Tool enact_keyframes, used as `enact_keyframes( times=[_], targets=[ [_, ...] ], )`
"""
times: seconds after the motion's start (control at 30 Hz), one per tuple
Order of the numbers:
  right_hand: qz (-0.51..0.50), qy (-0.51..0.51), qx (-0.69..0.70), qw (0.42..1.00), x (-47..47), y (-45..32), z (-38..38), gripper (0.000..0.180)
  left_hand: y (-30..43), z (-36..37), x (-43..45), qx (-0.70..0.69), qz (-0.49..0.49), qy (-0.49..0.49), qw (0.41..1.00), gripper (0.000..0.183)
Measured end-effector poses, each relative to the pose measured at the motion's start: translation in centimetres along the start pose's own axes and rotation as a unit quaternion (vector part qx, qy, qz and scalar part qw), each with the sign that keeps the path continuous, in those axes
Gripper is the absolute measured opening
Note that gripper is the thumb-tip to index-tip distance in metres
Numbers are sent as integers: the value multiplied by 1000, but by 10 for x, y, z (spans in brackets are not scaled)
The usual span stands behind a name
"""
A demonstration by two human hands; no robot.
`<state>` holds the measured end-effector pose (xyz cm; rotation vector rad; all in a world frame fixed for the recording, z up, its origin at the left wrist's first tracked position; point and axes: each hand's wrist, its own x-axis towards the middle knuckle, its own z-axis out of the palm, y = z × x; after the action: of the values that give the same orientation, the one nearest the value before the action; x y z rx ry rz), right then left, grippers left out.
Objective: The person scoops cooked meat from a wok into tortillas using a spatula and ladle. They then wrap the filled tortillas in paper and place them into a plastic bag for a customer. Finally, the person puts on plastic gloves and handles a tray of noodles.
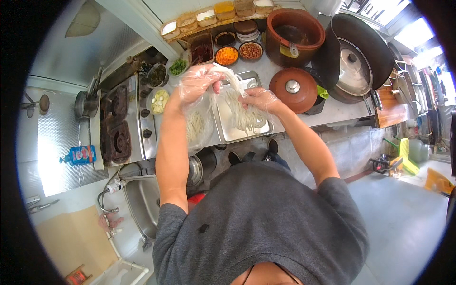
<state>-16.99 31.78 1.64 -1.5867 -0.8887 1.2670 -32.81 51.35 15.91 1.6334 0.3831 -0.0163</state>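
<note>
Both my hands wear clear plastic gloves. A bundle of white noodles (229, 76) runs between them, gripped by my left hand (199, 83) at its upper end and by the fingers of my right hand (260, 99) lower down. Beneath them, more noodles hang over or lie in a rectangular steel tray (222, 133); which of the two I cannot tell. To the left of the tray, a clear plastic bag (196, 130) holds more pale noodles, partly behind my left forearm.
Bowls of peanuts (251, 51), chopped orange food (227, 56) and chopped greens (178, 66) stand beyond my hands. A brown clay pot (272, 39) and a lidded pot (281, 89) are at the right. A gas stove (142, 124) and a sink (142, 199) lie left.
</note>
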Motion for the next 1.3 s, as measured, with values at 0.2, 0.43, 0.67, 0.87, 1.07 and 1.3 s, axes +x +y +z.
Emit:
enact_keyframes(
  times=[0.2,0.43,0.67,0.87,1.07,1.3],
  targets=[
    [67,42,175,981,16,79,12,26,35,8,-22,-6,56,45,997,19],
    [111,105,55,987,1,77,0,28,49,18,-35,-65,101,96,988,17],
    [45,137,49,988,-36,-12,-2,31,14,35,-26,-114,86,107,984,19],
    [-79,110,126,983,-47,-88,9,29,-84,56,-5,-211,-45,108,970,25],
    [-11,0,168,986,-43,-57,19,27,-115,67,20,-541,-36,-113,833,18],
    [44,46,154,986,-42,3,30,23,-90,62,38,-508,2,80,858,14]
  ],
)
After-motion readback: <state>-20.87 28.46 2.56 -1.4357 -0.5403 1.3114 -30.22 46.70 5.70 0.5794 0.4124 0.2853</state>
